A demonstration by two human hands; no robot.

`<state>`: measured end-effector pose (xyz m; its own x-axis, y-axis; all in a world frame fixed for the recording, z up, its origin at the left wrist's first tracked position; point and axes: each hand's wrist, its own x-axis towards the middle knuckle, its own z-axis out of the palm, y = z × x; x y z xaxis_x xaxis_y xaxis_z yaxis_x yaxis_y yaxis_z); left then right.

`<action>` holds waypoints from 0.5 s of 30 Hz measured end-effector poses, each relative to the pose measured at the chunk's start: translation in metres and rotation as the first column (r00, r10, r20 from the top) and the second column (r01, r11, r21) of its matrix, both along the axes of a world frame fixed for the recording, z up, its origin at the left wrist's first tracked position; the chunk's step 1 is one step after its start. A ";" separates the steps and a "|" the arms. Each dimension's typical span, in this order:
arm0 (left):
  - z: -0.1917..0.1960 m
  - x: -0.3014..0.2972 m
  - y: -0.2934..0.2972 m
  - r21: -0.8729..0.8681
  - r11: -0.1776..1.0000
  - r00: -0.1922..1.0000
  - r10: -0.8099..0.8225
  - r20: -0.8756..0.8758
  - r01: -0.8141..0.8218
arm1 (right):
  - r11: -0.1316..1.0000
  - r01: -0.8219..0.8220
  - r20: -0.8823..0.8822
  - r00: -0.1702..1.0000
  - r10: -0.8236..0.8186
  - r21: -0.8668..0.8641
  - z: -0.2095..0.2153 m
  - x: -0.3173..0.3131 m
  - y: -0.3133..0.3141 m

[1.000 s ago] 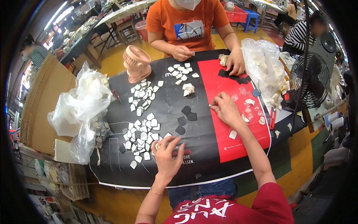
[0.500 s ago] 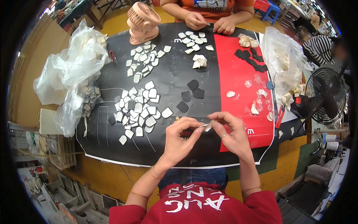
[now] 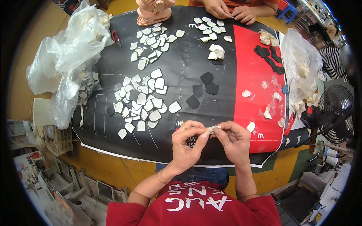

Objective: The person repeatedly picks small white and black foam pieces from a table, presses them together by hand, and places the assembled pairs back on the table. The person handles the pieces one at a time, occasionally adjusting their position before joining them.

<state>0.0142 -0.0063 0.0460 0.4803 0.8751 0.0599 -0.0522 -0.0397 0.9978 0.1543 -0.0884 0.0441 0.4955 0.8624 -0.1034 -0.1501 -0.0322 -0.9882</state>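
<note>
White piece (image 3: 214,129) pinched between both hands over the counter's near side

The white piece is above the black part of the counter (image 3: 169,62), left of the red area (image 3: 253,79). The left hand (image 3: 189,142) grasps its left end between thumb and index finger. The right hand (image 3: 235,143) grips the other end in the same way, so the fingertips nearly meet. The fingers hide much of the piece's outline.

Left of the left hand lies a near pile (image 3: 141,99) of white round-ended pieces, with one loose piece (image 3: 174,107) at its right. A far pile (image 3: 151,40) lies beyond it, and a smaller group (image 3: 211,23) sits farther right. Four black pieces (image 3: 198,90) lie beyond the hands, and a crumpled white scrap (image 3: 216,52) rests farther off.

Just beside the right hand, a white scrap (image 3: 250,127) lies on the red area; more black pieces (image 3: 261,51) are at its far right. A plastic bag (image 3: 68,49) fills the left side, near red-handled snips (image 3: 115,38). A peach fan (image 3: 154,18) stands at the far edge, and a co-worker's hands (image 3: 244,14) rest right of it.
</note>
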 end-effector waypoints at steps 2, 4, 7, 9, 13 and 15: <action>-0.003 0.002 0.005 -0.035 0.995 0.995 0.094 0.020 -0.093 | 0.993 0.093 0.265 0.961 -0.072 -0.066 -0.003 0.002 0.002; -0.006 -0.005 0.021 0.292 0.943 0.972 0.202 -0.116 -0.161 | 0.976 0.217 0.387 0.903 -0.186 -0.036 -0.003 0.013 0.003; -0.011 -0.010 0.038 0.670 0.735 0.789 0.349 -0.506 0.104 | 0.982 0.118 0.357 0.932 -0.059 -0.145 0.000 0.023 0.001; -0.017 -0.007 0.044 0.717 0.657 0.695 0.403 -0.595 0.234 | 0.969 0.089 0.281 0.960 -0.022 -0.230 0.000 0.023 0.003; -0.024 -0.008 0.032 0.676 0.631 0.759 0.204 -0.618 0.381 | 0.978 0.125 0.367 0.928 -0.056 -0.168 0.001 0.020 0.011; -0.028 -0.009 0.028 0.710 0.543 0.801 0.108 -0.589 0.449 | 0.977 0.059 0.474 0.879 0.047 -0.207 0.007 0.025 0.011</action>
<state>0.0052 0.0213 0.0184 0.8010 0.4774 0.3612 0.3362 -0.8579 0.3885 0.1794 -0.0773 0.0507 0.5357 0.8438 -0.0323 0.3329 -0.2462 -0.9102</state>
